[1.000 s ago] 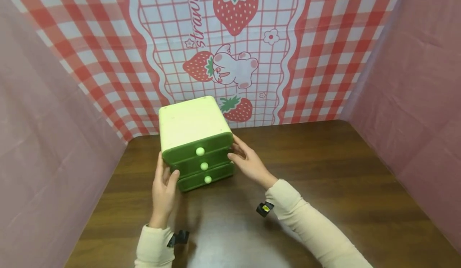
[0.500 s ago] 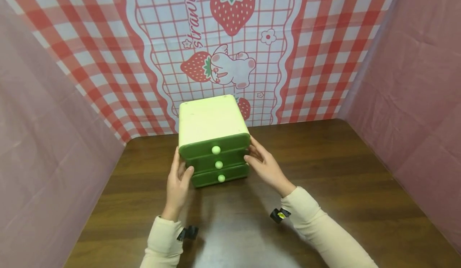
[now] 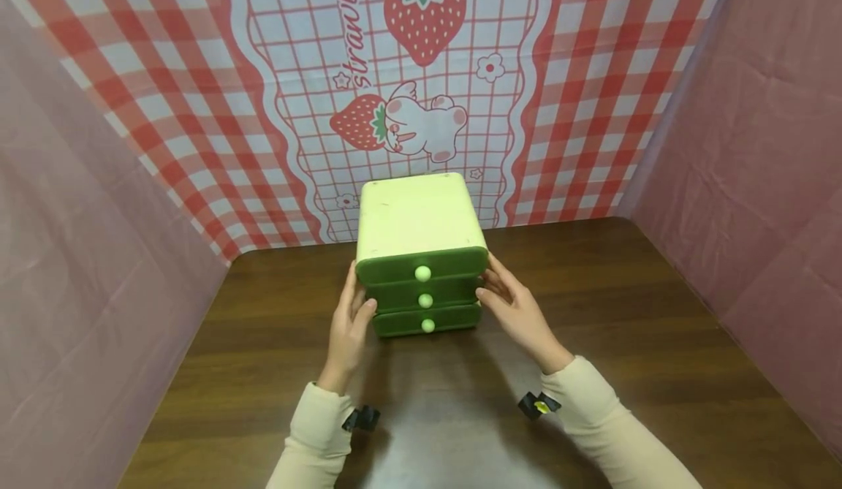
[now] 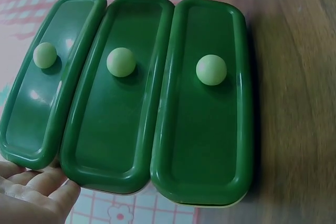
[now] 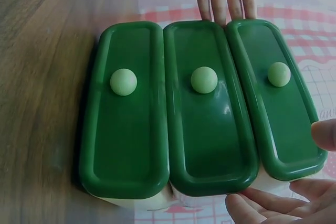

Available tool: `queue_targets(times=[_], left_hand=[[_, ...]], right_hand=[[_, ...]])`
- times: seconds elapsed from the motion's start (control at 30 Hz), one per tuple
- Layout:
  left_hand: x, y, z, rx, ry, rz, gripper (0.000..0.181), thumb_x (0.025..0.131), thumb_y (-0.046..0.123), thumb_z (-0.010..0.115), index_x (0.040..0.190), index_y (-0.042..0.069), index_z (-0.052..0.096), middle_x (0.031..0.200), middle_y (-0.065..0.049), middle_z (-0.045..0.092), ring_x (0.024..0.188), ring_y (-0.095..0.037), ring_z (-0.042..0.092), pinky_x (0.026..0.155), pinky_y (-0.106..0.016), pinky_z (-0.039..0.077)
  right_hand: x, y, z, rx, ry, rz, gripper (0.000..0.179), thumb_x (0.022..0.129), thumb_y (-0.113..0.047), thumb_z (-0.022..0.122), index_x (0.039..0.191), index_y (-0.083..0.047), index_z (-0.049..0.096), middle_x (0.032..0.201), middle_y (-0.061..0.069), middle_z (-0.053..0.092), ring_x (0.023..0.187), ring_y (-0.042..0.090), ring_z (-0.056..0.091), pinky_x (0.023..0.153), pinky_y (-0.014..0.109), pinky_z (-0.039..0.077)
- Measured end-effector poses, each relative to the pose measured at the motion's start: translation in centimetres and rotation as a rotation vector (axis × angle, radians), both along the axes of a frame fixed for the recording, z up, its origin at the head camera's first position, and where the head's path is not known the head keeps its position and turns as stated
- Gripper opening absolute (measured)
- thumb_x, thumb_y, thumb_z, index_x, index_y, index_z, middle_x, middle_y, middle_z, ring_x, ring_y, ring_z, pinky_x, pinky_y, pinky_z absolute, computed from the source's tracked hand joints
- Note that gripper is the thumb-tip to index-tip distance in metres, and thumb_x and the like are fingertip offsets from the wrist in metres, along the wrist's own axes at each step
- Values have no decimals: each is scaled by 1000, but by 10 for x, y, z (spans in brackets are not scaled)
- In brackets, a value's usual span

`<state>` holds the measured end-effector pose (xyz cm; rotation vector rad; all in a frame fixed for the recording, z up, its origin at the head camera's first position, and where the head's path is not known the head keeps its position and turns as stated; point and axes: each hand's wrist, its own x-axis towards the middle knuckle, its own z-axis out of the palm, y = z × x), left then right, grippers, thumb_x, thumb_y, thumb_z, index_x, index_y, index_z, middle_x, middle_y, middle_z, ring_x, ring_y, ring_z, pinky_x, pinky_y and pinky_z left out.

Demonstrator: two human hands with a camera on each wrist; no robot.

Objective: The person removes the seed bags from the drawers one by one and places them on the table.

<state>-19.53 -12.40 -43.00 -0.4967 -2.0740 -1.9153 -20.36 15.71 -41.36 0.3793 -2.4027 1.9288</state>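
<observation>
A small three-drawer chest with a pale yellow-green body stands on the wooden table, its drawers pushed in. The dark green fronts each carry a round pale green knob. My left hand has its fingers extended along the chest's left side, with the thumb near the front edge. Against the opposite side, my right hand presses with straight fingers, its thumb in front of the middle drawer's right end. Both palms face inward, the chest between them. Parts of the fingers are hidden behind its sides in the head view.
Brown wood tabletop surrounds the chest. Behind it hangs a red-and-white checked strawberry cloth, and pink cloth walls rise on both sides. Each wrist wears a small black camera.
The chest has moved to the right together with both hands, and its front has turned to face me more squarely. Both hands keep their places on its sides.
</observation>
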Motion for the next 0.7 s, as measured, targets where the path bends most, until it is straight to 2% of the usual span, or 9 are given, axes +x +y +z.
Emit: queue_targets(times=[0.2, 0.43, 0.7], left_hand=[[1, 8, 0, 7, -7, -35, 68, 100, 1, 44, 158, 10, 9, 165, -8, 12, 146, -39, 26, 115, -51, 31], [2, 13, 1, 12, 6, -65, 69, 100, 0, 44, 158, 11, 8, 165, -9, 10, 146, -41, 24, 115, -53, 30], [4, 17, 1, -20, 0, -70, 69, 100, 2, 44, 159, 14, 9, 166, -11, 9, 146, -44, 22, 113, -58, 30]], right_hand=[[5, 8, -1, 22, 17, -45, 66, 99, -20, 58, 156, -26, 27, 150, 23, 42, 139, 34, 42, 102, 37, 49], [10, 13, 0, -5, 18, -53, 65, 99, -16, 58, 156, -22, 27, 149, 24, 43, 138, 36, 42, 92, 13, 48], [13, 19, 3, 29, 21, -79, 64, 100, -18, 57, 156, -22, 27, 148, 25, 44, 136, 37, 44, 90, 8, 45]])
